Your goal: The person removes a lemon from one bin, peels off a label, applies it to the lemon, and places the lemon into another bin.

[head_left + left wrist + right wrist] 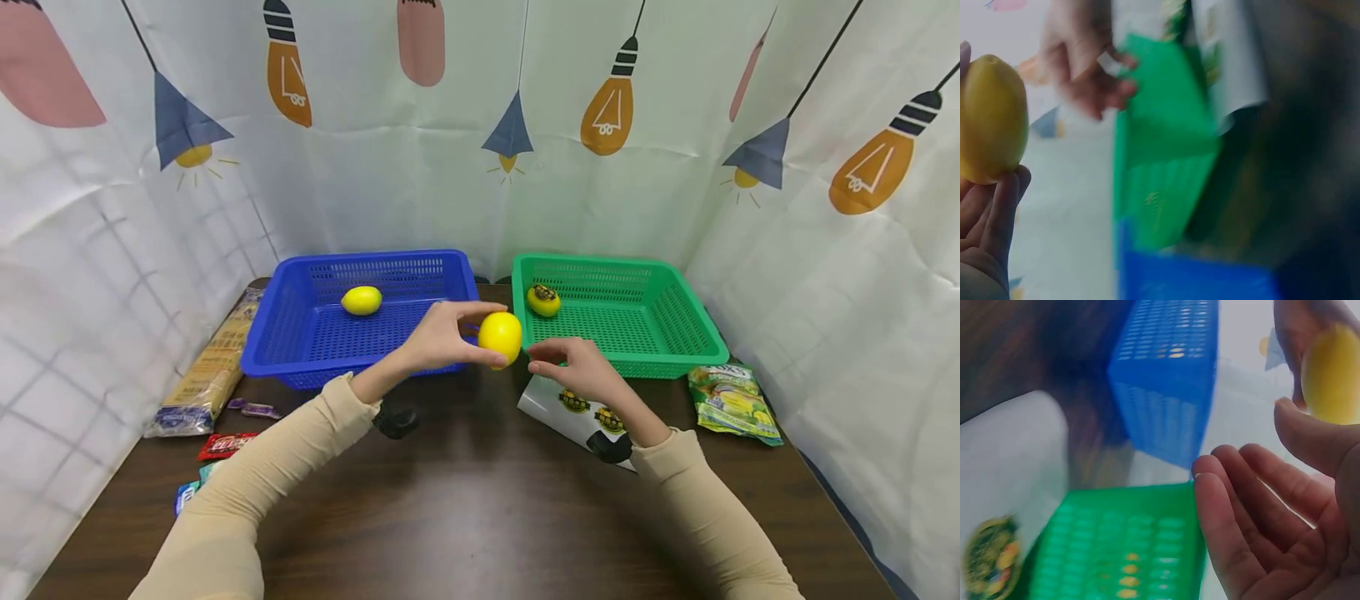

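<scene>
In the head view my left hand (447, 335) holds a yellow lemon (500, 337) between thumb and fingers, in front of the gap between the two baskets. The left wrist view shows the same lemon (994, 119) upright, with a plain skin on the visible side. My right hand (581, 367) is just right of it, fingers loosely bent, apart from the lemon. Nothing shows between its thumb and fingers (1219, 525) in the right wrist view. Below that hand lies a white sheet of dark round stickers (573, 402), partly covered by the wrist.
A blue basket (255, 362) holds another lemon (362, 300). A green basket (708, 333) holds a lemon with a dark sticker (543, 300). A long yellowish packet (213, 358) and small wrapped sweets (225, 446) lie left; a green-yellow bag (733, 402) lies right.
</scene>
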The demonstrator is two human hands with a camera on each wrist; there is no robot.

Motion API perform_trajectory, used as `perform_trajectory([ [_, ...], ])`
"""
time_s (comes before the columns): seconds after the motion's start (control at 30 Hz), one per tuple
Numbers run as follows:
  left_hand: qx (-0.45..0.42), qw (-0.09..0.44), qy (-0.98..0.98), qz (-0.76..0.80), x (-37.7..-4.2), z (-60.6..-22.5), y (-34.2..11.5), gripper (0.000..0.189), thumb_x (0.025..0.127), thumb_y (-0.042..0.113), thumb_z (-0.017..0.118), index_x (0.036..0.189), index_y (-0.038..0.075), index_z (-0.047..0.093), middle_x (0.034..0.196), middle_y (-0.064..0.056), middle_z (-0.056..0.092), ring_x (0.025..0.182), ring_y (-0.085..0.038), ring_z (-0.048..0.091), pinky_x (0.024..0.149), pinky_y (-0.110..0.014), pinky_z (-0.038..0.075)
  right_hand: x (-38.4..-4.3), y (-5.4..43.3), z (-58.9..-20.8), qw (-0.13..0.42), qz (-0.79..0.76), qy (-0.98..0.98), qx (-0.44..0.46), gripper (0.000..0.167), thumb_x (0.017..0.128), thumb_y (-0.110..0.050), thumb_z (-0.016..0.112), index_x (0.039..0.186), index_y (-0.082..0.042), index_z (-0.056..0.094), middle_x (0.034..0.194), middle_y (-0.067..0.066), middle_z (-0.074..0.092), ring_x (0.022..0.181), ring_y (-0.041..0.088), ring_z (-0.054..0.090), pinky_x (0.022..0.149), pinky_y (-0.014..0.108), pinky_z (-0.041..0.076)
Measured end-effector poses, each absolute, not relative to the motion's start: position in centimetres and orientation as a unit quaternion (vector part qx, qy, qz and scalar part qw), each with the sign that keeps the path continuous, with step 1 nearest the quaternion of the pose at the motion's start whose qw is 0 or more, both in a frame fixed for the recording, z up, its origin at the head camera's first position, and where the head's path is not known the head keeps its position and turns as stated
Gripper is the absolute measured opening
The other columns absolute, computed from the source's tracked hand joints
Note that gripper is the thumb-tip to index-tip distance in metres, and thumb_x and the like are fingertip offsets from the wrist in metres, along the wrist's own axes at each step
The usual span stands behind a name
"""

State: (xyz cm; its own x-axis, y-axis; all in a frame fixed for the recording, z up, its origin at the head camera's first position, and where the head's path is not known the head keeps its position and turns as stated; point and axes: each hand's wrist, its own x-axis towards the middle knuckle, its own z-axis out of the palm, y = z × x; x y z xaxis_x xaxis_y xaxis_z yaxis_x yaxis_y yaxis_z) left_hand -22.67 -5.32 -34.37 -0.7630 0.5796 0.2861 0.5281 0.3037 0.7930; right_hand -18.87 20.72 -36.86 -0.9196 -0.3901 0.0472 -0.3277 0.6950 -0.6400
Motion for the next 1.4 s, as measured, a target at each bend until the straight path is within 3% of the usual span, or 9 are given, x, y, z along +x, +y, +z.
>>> perform_trajectory([
  [0.23,0.362,0.080,0.814,0.448,-20.6,-40.1,-3.9,0.071,0.069,0.039,0.090,0.131,0.016,0.064,0.119,-0.003,0.073,0.096,-0.013,0.074,0.082,-0.025,0.060,-18.2,22.9,-39.4,0.067,-0.334,0.919,-0.198,0.037,0.096,-0.027,0.065,0.126,-0.005,0.067,0.121,0.013,0.073,0.106,0.024,0.070,0.087,0.038,0.059],
  [0.47,0.362,0.132,0.818,0.426,-20.0,-43.6,-2.7,0.074,0.069,0.041,0.089,0.132,0.011,0.064,0.121,-0.005,0.073,0.098,-0.012,0.073,0.083,-0.021,0.059,-18.5,24.9,-40.9,0.089,-0.316,0.931,-0.161,0.035,0.097,-0.024,0.064,0.127,-0.006,0.066,0.121,0.013,0.072,0.108,0.026,0.070,0.086,0.038,0.059],
  [0.8,0.366,0.148,0.826,0.402,-20.3,-44.8,-1.2,0.075,0.070,0.043,0.088,0.132,0.010,0.063,0.124,-0.007,0.071,0.098,-0.012,0.072,0.084,-0.021,0.058,-19.8,25.8,-42.5,0.107,-0.259,0.951,-0.128,0.036,0.094,-0.025,0.068,0.125,-0.008,0.068,0.123,0.014,0.071,0.113,0.032,0.065,0.091,0.047,0.056],
  [1.0,0.364,0.154,0.834,0.384,-19.8,-46.0,-0.7,0.074,0.070,0.042,0.088,0.132,0.012,0.063,0.125,-0.006,0.071,0.094,-0.009,0.071,0.080,-0.018,0.056,-19.8,25.6,-43.7,0.107,-0.223,0.962,-0.117,0.034,0.090,-0.021,0.073,0.120,-0.007,0.070,0.114,0.013,0.073,0.105,0.028,0.067,0.087,0.044,0.056],
  [1.4,0.370,0.169,0.824,0.393,-19.6,-46.4,-0.7,0.080,0.074,0.039,0.087,0.141,0.012,0.054,0.139,-0.006,0.061,0.116,-0.017,0.063,0.084,-0.016,0.056,-19.7,24.8,-43.7,0.095,-0.173,0.977,-0.087,0.019,0.088,-0.019,0.075,0.104,-0.009,0.071,0.096,0.007,0.072,0.086,0.018,0.065,0.075,0.036,0.056],
])
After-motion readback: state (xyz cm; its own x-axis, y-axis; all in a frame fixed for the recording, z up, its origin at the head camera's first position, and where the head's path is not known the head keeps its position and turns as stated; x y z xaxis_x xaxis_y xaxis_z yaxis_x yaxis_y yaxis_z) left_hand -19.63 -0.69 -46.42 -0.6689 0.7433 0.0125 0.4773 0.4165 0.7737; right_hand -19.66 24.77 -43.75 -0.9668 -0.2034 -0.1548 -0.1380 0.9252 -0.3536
